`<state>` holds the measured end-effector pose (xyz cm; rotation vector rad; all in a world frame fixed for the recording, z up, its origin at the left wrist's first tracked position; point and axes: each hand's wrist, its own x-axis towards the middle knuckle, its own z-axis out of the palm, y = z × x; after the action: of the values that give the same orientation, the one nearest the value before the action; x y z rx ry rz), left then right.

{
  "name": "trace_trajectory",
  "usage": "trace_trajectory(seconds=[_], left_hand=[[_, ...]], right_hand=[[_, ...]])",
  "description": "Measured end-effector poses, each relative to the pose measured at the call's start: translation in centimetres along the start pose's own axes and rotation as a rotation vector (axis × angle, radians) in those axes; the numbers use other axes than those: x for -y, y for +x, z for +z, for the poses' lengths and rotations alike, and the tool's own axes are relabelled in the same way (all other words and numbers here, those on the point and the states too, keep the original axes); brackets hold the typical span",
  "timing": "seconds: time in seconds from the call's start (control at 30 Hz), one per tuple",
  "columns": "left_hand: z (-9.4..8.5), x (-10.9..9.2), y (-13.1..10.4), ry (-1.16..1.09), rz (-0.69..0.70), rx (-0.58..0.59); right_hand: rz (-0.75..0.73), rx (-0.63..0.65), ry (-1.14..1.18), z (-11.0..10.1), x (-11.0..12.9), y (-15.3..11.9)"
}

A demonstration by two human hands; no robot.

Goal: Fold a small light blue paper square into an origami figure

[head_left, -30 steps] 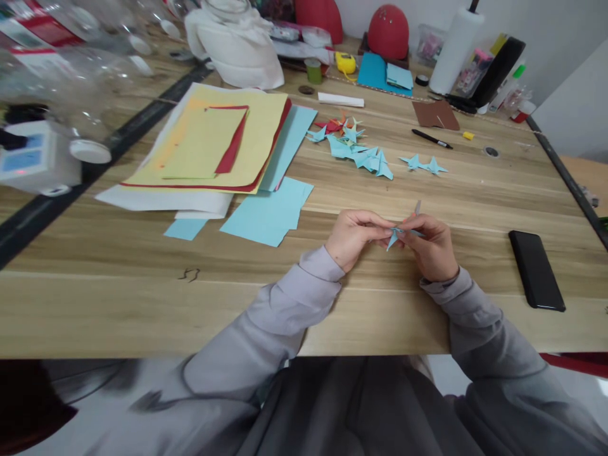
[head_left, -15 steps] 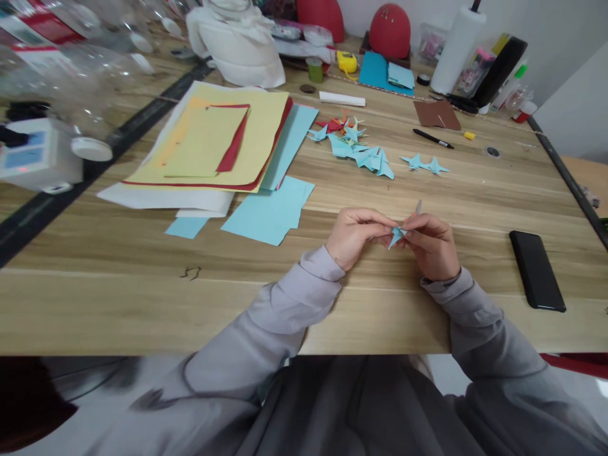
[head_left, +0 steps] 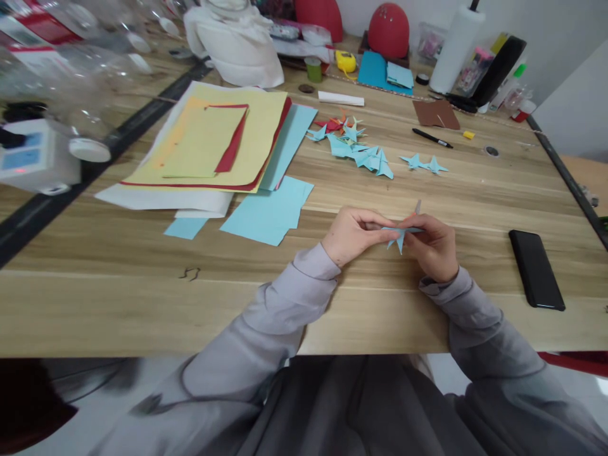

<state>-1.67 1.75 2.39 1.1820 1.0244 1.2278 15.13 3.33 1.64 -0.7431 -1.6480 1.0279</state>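
Between my two hands is a small light-blue origami crane [head_left: 399,240], its pointed ends hanging below my fingers. My left hand [head_left: 355,235] pinches it from the left, and my right hand [head_left: 433,246] pinches it from the right. My fingers hide part of the folds. Just behind my right hand, a thin tool with an orange part and a grey tip [head_left: 418,206] lies partly covered. Beyond my hands sit two blue paper cranes [head_left: 424,163] and a pile of folded blue cranes [head_left: 363,155] with red and orange ones behind.
Left of my hands lie blue paper sheets [head_left: 268,212] and a stack of yellow paper [head_left: 204,139]. A black phone [head_left: 536,269] rests at the right. Farther back are a pen [head_left: 432,138], a brown paper piece [head_left: 436,114] and a yellow tape measure [head_left: 346,61]. Plastic bottles [head_left: 90,95] crowd the left.
The blue crane has been turned and spread wider between my fingers, with more of its points showing. Both hands stay in nearly the same place.
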Motion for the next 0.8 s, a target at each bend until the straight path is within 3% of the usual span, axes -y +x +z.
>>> trace_trajectory(seconds=[0.23, 0.5, 0.8], left_hand=[[-0.69, 0.19, 0.15, 0.09, 0.068, 0.046], [-0.69, 0.3, -0.01, 0.242, 0.23, 0.015], [-0.68, 0.53, 0.06, 0.228, 0.25, -0.011]], right_hand=[[0.085, -0.069, -0.082, 0.01, -0.12, -0.02], [0.123, 0.013, 0.026, -0.35, 0.16, 0.12], [0.191, 0.074, -0.034, -0.34, 0.25, 0.52]])
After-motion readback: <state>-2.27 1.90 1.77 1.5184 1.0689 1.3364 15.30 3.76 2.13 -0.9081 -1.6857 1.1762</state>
